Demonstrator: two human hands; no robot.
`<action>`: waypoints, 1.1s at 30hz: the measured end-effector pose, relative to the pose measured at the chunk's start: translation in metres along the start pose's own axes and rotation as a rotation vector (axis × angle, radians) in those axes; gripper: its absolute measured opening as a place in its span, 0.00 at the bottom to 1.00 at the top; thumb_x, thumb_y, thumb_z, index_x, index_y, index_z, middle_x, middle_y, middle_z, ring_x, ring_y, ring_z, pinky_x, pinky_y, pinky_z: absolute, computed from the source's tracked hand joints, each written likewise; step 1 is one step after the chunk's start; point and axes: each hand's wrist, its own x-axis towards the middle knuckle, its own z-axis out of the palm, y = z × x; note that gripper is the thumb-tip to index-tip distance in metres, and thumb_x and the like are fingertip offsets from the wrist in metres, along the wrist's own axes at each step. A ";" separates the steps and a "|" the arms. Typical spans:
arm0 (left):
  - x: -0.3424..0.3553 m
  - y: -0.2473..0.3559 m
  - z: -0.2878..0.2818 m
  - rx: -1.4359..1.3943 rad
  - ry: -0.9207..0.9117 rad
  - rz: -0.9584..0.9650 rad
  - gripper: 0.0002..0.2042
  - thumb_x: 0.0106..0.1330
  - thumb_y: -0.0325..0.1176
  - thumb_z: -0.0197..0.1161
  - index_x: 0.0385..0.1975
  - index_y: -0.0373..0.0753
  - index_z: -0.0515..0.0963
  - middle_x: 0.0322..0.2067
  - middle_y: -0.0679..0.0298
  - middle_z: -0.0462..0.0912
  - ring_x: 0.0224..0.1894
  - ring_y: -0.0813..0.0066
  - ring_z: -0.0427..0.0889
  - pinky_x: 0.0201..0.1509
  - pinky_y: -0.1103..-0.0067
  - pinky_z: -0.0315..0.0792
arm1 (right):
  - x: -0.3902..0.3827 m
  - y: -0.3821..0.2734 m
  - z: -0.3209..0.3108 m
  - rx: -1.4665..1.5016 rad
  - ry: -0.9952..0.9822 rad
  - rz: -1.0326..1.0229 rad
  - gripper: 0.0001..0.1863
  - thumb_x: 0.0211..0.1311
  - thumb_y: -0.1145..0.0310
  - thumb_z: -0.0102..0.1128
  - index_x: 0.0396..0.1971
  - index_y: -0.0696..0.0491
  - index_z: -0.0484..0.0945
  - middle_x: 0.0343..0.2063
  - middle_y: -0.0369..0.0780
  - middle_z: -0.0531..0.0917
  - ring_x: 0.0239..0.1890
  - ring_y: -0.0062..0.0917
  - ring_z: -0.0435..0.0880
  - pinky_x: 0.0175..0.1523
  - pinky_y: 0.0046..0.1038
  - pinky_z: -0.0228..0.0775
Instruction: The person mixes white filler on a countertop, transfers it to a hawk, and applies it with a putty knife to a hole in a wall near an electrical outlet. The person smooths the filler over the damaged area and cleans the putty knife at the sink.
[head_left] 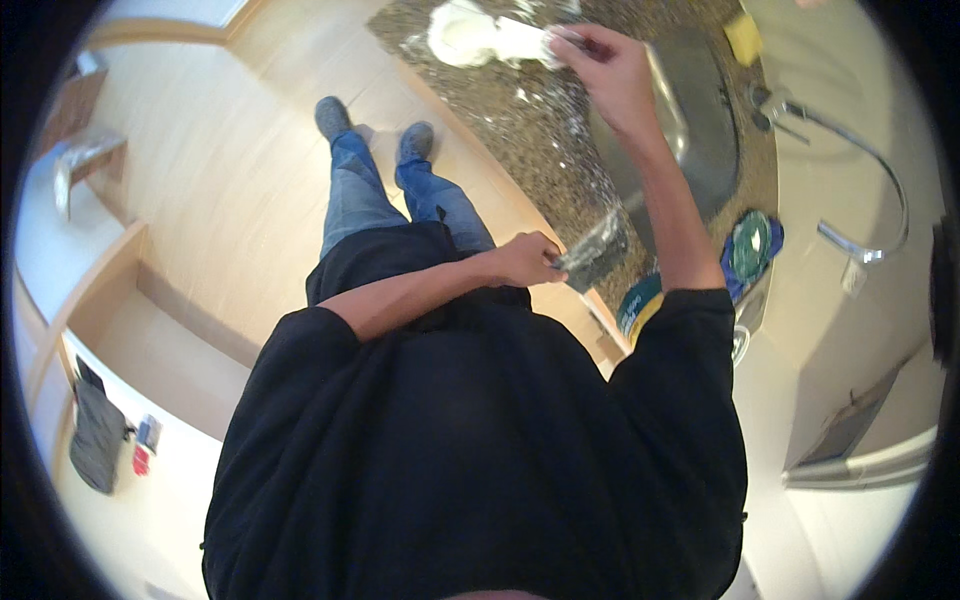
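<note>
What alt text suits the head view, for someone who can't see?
A person's right hand holds a white-coated object over a speckled countertop with a sink; the left hand holds a flat blade smeared white.

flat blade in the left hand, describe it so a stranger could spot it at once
Find the speckled brown countertop with the sink set into it. Follow its front edge toward the person's body to the left hand, which holds the flat blade. It is grey smeared with white, unlike the piece in the right hand, which looks all white.
</note>
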 end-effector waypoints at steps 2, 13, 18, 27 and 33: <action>-0.003 -0.001 0.001 -0.022 -0.008 0.016 0.21 0.61 0.45 0.69 0.39 0.29 0.81 0.34 0.50 0.85 0.40 0.62 0.85 0.47 0.68 0.75 | -0.003 0.003 -0.006 0.005 -0.039 0.113 0.14 0.56 0.65 0.72 0.39 0.59 0.86 0.29 0.36 0.87 0.33 0.16 0.83 0.38 0.22 0.73; -0.051 0.031 -0.013 -0.042 0.129 0.161 0.12 0.63 0.33 0.67 0.36 0.29 0.79 0.30 0.53 0.83 0.36 0.69 0.84 0.39 0.75 0.78 | -0.014 0.017 -0.004 0.145 -0.056 0.098 0.16 0.59 0.68 0.70 0.44 0.60 0.83 0.34 0.37 0.86 0.35 0.17 0.83 0.41 0.21 0.73; -0.141 0.050 -0.068 0.016 0.504 0.393 0.08 0.62 0.28 0.65 0.36 0.29 0.80 0.31 0.54 0.80 0.32 0.70 0.80 0.39 0.74 0.75 | -0.023 0.019 -0.009 0.177 -0.055 0.219 0.15 0.62 0.69 0.68 0.46 0.61 0.82 0.35 0.38 0.86 0.35 0.19 0.85 0.44 0.21 0.75; -0.259 0.038 -0.234 -0.150 1.113 0.043 0.12 0.76 0.38 0.55 0.39 0.34 0.78 0.27 0.70 0.77 0.33 0.85 0.70 0.39 0.83 0.67 | -0.046 0.005 0.036 0.065 0.190 0.308 0.12 0.61 0.72 0.65 0.40 0.65 0.84 0.28 0.42 0.88 0.29 0.21 0.87 0.35 0.22 0.77; -0.243 0.035 -0.310 -0.082 0.868 0.056 0.18 0.76 0.41 0.54 0.51 0.31 0.78 0.36 0.66 0.82 0.39 0.80 0.74 0.47 0.79 0.68 | -0.026 -0.014 0.092 0.219 0.349 0.338 0.13 0.61 0.74 0.66 0.41 0.68 0.82 0.29 0.45 0.88 0.29 0.23 0.88 0.34 0.22 0.79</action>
